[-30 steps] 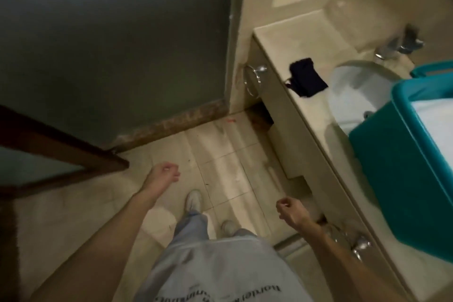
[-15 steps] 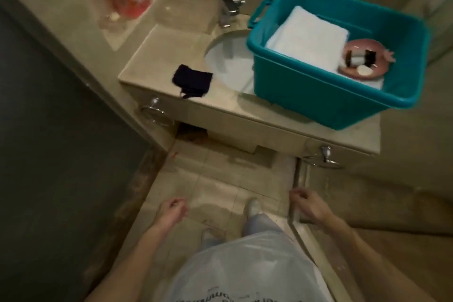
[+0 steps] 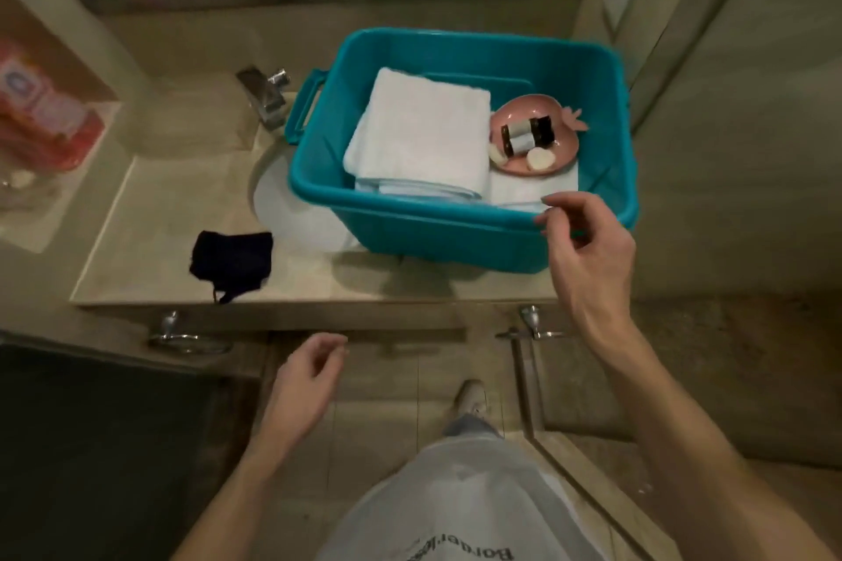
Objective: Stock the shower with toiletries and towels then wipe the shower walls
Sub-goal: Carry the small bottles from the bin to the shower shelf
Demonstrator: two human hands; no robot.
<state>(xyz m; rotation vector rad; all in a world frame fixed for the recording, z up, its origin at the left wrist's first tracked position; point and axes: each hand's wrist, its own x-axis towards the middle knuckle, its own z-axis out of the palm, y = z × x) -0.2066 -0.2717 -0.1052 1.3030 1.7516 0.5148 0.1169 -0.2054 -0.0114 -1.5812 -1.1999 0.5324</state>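
Black cloth (image 3: 232,257): lay above-left of my left hand (image 3: 305,383), which hung loosely curled, empty. Teal tub (image 3: 455,237): sat just beyond my right hand (image 3: 587,255); held folded white towel (image 3: 423,132), pink dish (image 3: 565,146) with small bottles (image 3: 524,137). Right hand: relaxed, empty, at the tub's near rim.

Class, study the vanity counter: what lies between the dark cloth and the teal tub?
The head view shows the pale sink bowl there, between the dark cloth and the teal tub, which sits partly over it.

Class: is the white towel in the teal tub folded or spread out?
Folded. The white towel lies as a compact rectangle with stacked edges showing.
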